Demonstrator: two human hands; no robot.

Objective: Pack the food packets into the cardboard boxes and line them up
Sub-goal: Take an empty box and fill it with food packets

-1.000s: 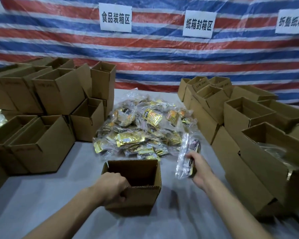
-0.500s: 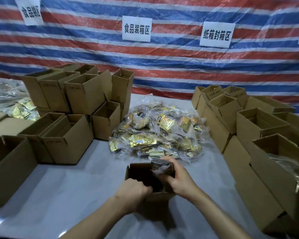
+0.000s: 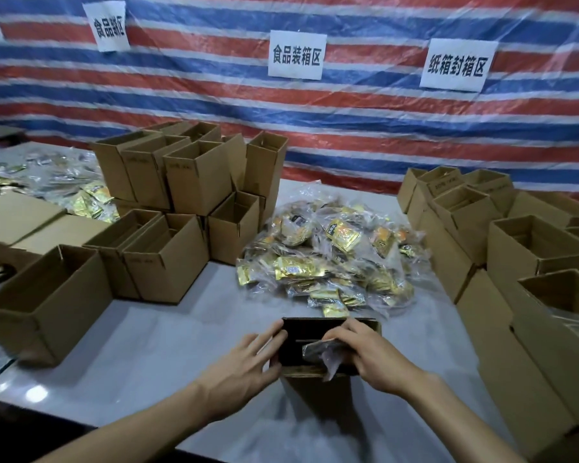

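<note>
Nearest the camera, the left hand (image 3: 248, 359) lay flat against the left wall of the open cardboard box (image 3: 311, 392), its fingers straight and spread, pressing but not curled round anything. A second before, that hand had been closed over the box's near rim; it had since loosened into a plain brace. The right hand (image 3: 371, 355) had its fingers curled round a food packet (image 3: 316, 350) and was holding it inside the mouth of the box, near the right-hand side, with a corner of clear wrapper still poking over the front edge. A second earlier the same packet had hung well to the right of the box, outside it, so the carry was over and the packet was most of the way in (not yet let go, as far as could be seen). By my reading, what remained for this packet was to push it down and release it.

Just beyond the box sat the pile of packets (image 3: 331, 259), gold and clear, on the grey table (image 3: 141, 345). Empty boxes (image 3: 168, 262) were stacked to the left, and more boxes (image 3: 532, 248) stood to the right. Behind it all hung a striped tarp (image 3: 365, 135) bearing paper signs (image 3: 296, 55).
</note>
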